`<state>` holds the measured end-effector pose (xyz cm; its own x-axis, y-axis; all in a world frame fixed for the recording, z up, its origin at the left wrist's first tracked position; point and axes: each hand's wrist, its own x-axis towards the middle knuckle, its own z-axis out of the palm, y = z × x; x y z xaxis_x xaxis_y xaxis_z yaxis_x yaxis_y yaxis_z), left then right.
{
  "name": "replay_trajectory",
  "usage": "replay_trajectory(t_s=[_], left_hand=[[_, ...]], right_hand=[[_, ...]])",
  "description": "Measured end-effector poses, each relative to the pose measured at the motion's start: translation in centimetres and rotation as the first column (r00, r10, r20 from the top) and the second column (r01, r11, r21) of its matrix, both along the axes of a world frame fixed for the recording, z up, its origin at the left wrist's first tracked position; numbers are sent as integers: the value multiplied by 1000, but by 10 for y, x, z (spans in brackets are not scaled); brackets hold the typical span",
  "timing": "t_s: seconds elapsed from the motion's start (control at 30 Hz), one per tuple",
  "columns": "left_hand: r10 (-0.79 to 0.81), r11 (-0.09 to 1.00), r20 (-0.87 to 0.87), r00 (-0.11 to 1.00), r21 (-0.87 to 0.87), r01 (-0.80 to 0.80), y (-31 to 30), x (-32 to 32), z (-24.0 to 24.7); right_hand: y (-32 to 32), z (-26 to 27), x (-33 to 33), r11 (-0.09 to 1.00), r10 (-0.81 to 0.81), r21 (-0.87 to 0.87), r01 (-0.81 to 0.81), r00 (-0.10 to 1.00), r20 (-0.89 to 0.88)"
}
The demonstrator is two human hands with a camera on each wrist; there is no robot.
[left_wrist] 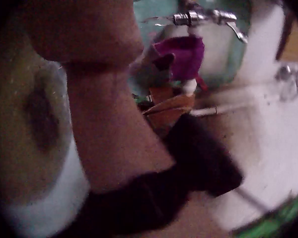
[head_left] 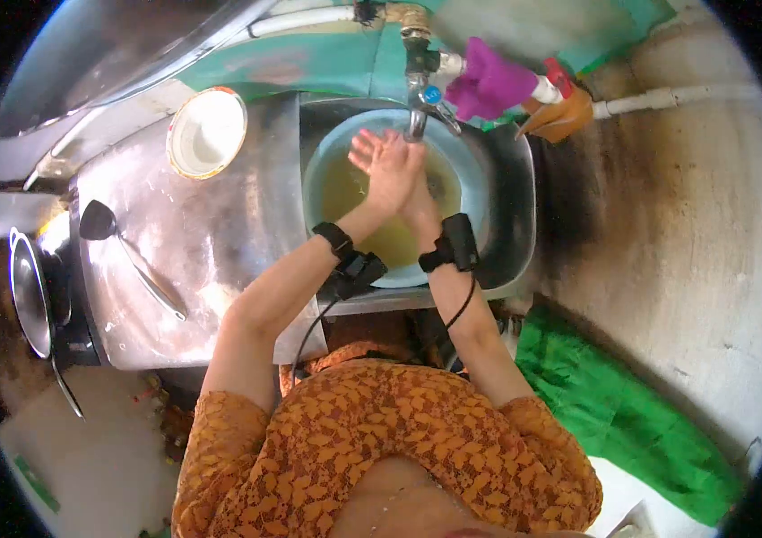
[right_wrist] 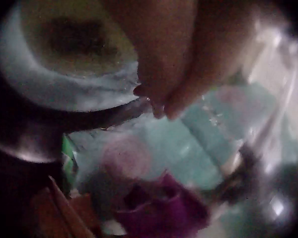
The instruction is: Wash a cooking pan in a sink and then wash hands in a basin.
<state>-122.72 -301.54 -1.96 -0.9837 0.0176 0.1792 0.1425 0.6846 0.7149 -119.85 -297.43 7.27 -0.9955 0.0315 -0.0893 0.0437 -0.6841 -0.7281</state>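
In the head view, the left hand (head_left: 388,177) lies across the right hand (head_left: 419,203), palm side against it, just under the metal tap (head_left: 417,115). The left fingers are extended and a little spread. Much of the right hand is hidden behind the left. Below both hands, a light-blue basin (head_left: 316,193) in the metal sink (head_left: 523,215) contains cloudy yellowish water (head_left: 390,244). The right wrist view shows dim, blurred fingers (right_wrist: 164,94) close together near the basin (right_wrist: 54,96). Neither hand holds an object.
On the metal drainboard (head_left: 242,215) to the left are a white bowl (head_left: 208,134) and a spatula (head_left: 134,255). Purple cloth (head_left: 489,82) and an orange-brown item (head_left: 560,117) hang by the pipe. Green cloth (head_left: 614,408) lies at the right; a pan (head_left: 31,296) is far left.
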Motion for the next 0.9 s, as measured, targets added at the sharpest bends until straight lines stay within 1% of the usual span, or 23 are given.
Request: replay_trajectory(t_s=[0.03,0.07,0.1,0.13,0.17,0.2,0.23,0.27,0.33,0.4,0.43,0.47,0.53,0.6,0.63,0.67,0.7,0.73,0.77,0.8,0.83,0.87,0.9], left_hand=[[-58,979,243,968,204,7,-12,-7,-3],[-168,889,478,862,452,-78,-24,-16,-6],[-343,741,613,712,642,-195,-34,-22,-9],[-705,246,568,425,757,-605,-43,-32,-1],[-435,567,737,518,671,-478,-38,-23,7],[-425,578,744,516,662,-478,-39,-18,11],[-489,500,711,504,703,-506,-41,-13,15],[-532,432,672,515,739,-518,-40,-7,19],[-564,339,595,573,799,-497,-37,8,31],[-564,291,524,638,849,-441,-30,24,42],[-571,284,493,656,869,-406,-26,32,49],[-586,290,467,662,884,-368,-24,41,57],[-649,341,426,631,904,-259,-24,61,77],[-715,431,333,615,902,12,-39,78,96],[-746,463,291,599,873,154,-49,79,99],[-731,530,364,577,836,143,-59,80,90],[-711,592,437,550,795,133,-73,82,72],[-686,649,508,521,751,123,-85,87,57],[-627,698,562,540,712,70,-96,95,46],[-566,745,610,555,667,25,-107,100,43],[-499,786,652,571,618,-18,-115,101,39],[-511,759,657,554,648,-69,-120,105,36],[-521,728,660,541,675,-123,-124,110,45]], right_hand=[[-7,-2,7,990,-85,115,76,994,68],[-15,-3,15,963,-165,235,132,978,128],[-27,-3,25,913,-239,376,160,955,175],[-34,-1,33,874,-269,461,151,942,200],[-42,3,36,849,-278,513,127,933,229],[-43,9,36,868,-241,492,72,927,289],[-43,15,35,899,-183,438,10,917,355],[-39,24,32,933,-98,355,-66,900,425],[-31,31,25,956,-12,266,-121,892,451],[-18,21,15,967,-16,241,-86,921,390],[-5,-10,4,963,-34,263,-59,942,335],[7,-25,-2,958,-50,284,-32,960,277],[30,-1,-5,859,-30,501,-105,967,254],[52,-22,-25,689,-103,718,-97,968,230],[55,-4,-20,613,-128,790,11,988,85],[56,27,-8,529,-141,839,127,988,-61],[58,61,-1,456,-214,879,136,976,-40],[57,91,3,473,-158,854,217,974,-160],[44,121,6,348,-65,922,169,986,-156],[34,138,8,214,21,967,136,989,-144],[33,135,7,330,61,937,114,988,-142],[33,130,3,441,103,894,83,984,-143],[34,124,-2,543,149,839,46,977,-150]])
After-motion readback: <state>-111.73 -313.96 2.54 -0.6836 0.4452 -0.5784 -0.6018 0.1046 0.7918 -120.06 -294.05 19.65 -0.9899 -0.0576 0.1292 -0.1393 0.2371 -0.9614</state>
